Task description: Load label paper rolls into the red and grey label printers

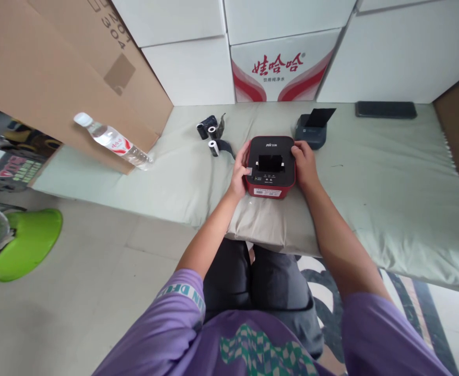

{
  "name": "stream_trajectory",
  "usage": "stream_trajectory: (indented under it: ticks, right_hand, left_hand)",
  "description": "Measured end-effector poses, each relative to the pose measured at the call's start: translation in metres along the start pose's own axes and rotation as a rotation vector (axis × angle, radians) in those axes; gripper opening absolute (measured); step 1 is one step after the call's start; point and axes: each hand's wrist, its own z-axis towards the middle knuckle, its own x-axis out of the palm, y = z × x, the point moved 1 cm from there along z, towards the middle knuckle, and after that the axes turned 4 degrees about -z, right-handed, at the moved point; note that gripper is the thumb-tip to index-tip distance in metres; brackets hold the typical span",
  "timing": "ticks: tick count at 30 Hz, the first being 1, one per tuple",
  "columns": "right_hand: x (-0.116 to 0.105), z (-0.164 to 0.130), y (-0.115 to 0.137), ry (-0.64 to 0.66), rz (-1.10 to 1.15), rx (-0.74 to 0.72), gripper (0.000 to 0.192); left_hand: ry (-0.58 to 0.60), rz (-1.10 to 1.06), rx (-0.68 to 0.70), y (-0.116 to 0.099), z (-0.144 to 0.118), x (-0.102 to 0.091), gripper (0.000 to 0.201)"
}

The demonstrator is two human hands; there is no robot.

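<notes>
A red box with a black top (262,145) rests near the front edge of the green-covered surface. White markings, a dark central area and a front label show on it. My left hand (240,171) grips its left side, with the thumb over the front left corner. On the right side, my right hand (305,162) holds the box near its back corner. Just behind my right hand stands a small dark device (310,134) with a black piece sticking up. Left of my left hand lie several small rolls of dark ribbon (213,148).
A water bottle (115,143) leans against the cardboard box (76,62) at left. White cartons (186,73) line the back of the surface (389,177). A black phone-like slab (386,109) lies at back right. A green plastic item (33,245) is on the left.
</notes>
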Motion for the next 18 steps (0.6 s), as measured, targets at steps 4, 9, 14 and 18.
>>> stream_trajectory:
  ticks: [4, 9, 14, 18]
  right_hand:
    - [-0.0008, 0.0, -0.0001, 0.0, 0.008, -0.025, 0.061]
    - [-0.0022, 0.001, -0.001, 0.044, 0.003, -0.041, 0.06]
    - [-0.0056, 0.0019, -0.0027, 0.1, -0.012, -0.071, 0.06]
    - [-0.0064, 0.002, -0.0036, 0.094, -0.014, -0.089, 0.063]
  left_hand:
    - [0.023, -0.064, -0.001, 0.0013, -0.0006, 0.0003, 0.094]
    - [0.027, -0.083, 0.014, 0.0042, -0.0001, -0.0013, 0.088]
    - [0.009, -0.044, 0.014, 0.003, 0.0005, -0.0005, 0.088]
    - [0.027, -0.055, 0.017, 0.0015, -0.0001, 0.0008, 0.088]
